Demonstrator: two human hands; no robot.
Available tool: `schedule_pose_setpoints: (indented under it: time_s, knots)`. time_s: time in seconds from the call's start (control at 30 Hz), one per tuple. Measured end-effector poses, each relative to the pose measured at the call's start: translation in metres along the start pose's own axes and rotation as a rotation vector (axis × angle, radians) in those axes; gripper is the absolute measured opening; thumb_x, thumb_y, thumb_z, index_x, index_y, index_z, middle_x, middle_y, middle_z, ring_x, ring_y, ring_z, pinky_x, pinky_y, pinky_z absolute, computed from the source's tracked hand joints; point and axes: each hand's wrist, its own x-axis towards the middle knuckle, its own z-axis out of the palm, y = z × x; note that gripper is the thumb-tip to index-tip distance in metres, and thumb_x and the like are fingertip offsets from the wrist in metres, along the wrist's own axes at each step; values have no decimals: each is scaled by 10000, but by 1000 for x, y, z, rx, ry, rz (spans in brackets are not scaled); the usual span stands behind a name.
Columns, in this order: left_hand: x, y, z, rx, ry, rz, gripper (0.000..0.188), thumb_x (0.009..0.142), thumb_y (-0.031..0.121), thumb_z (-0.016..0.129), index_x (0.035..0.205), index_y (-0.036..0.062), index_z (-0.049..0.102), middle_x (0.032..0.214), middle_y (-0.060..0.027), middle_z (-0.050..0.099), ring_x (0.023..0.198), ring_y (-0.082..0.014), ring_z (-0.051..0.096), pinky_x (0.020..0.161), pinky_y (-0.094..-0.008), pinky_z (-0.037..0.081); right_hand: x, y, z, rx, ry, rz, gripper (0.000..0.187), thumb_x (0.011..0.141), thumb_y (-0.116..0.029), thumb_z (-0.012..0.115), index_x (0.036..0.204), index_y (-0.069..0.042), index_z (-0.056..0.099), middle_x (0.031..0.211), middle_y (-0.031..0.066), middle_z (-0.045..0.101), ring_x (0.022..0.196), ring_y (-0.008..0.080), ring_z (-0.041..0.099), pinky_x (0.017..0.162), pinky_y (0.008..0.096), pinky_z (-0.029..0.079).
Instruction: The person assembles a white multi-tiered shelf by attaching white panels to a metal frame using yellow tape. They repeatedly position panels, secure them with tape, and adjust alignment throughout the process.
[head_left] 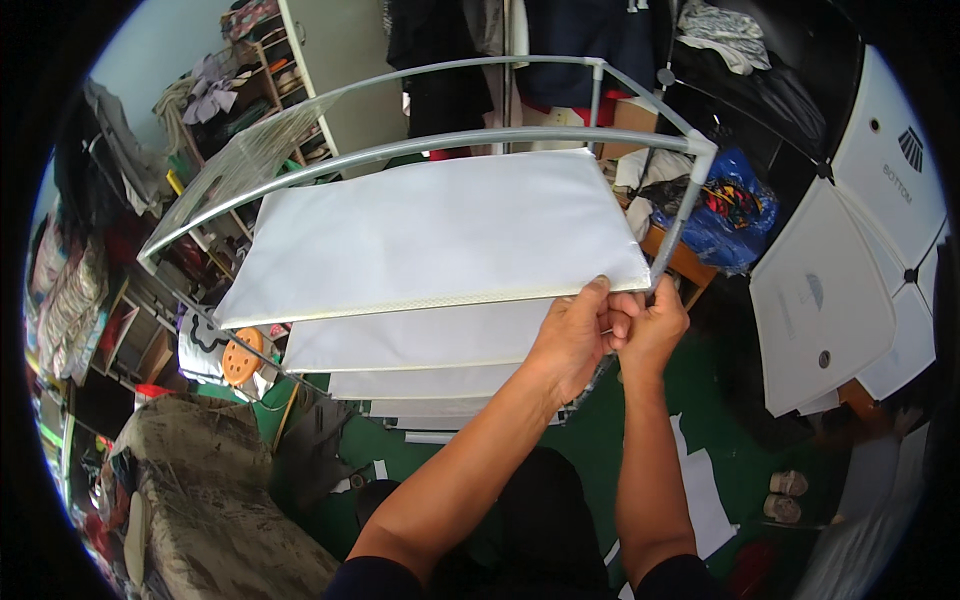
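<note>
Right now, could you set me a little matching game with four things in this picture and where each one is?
Things:
1. top white shelf
2. grey metal tube
3. blue bag
4. orange round stool

Places:
A. arching just behind the top shelf
B. low on the left, under the shelves
C. its right front corner pinched by both hands
D. to the right of the frame's corner post

Pairs: 1-C, 2-A, 3-D, 4-B
</note>
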Motion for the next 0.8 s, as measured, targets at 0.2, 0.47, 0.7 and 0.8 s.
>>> schedule_pose_setpoints:
  time_s: [0.2, 0.47, 0.7, 0.8]
  knots:
    - [-2, -2, -6, -19, 19, -23, 295, 1028, 252, 485, 948, 6, 627, 852, -44, 604, 689, -126, 514, 649, -307, 449, -3, 5, 6, -16, 10, 19, 141, 807, 25, 647, 938, -14, 615, 798, 149, 659, 716, 311, 655, 645, 413, 498]
    - [-21, 13, -16, -121, 81, 75, 280, 1001, 244, 602, 1146, 5, 624, 1124, -139, 676, 1078, -234, 657, 929, -354, 534, -5, 11, 13, 151, -47, 91, 174, 922, -75, 593, 1035, 28, 675, 876, 134, 722, 788, 202, 683, 714, 351, 525]
    - [-65, 52, -63, -214, 78, 178, 294, 949, 250, 680, 1117, 15, 624, 1147, -185, 675, 1137, -296, 643, 1001, -403, 515, -6, 28, 14, 200, -83, 126, 187, 958, -96, 578, 1020, 51, 673, 886, 106, 702, 795, 159, 641, 717, 315, 496]
    - [-88, 70, -95, -200, 153, 274, 282, 936, 249, 694, 1097, 28, 627, 1125, -185, 679, 1094, -302, 655, 1008, -415, 514, -5, 37, 13, 212, -76, 117, 198, 970, -114, 584, 1020, 59, 666, 872, 90, 688, 777, 138, 613, 705, 300, 481]
